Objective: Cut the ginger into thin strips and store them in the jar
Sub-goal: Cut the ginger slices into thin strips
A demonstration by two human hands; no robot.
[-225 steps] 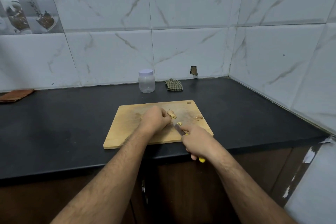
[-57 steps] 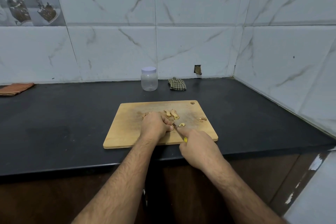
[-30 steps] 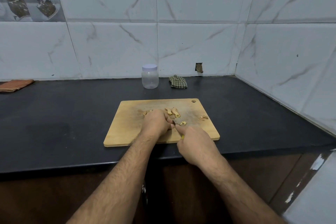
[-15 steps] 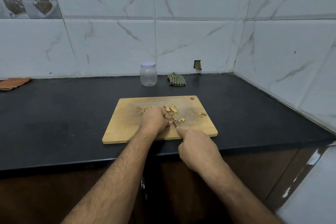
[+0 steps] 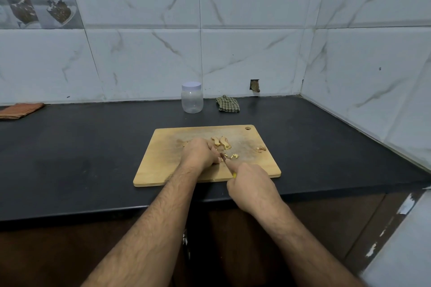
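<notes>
I see my left hand [image 5: 201, 153] curled, hiding whatever it pins; my right hand [image 5: 250, 185] grips a mostly hidden knife [image 5: 224, 160] (yellow handle), pale ginger pieces [image 5: 221, 141] just beyond on the wooden board [image 5: 163, 158].

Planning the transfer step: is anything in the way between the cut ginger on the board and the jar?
The clear plastic jar has its white lid on, closing its mouth. Otherwise, only bare black countertop lies between the wooden cutting board and the jar.

Left hand [image 5: 201, 153] curled on cutting board [image 5: 163, 161], right hand [image 5: 250, 184] gripping knife [image 5: 224, 161], ginger pieces [image 5: 221, 141], lidded jar [image 5: 192, 98] behind
</notes>
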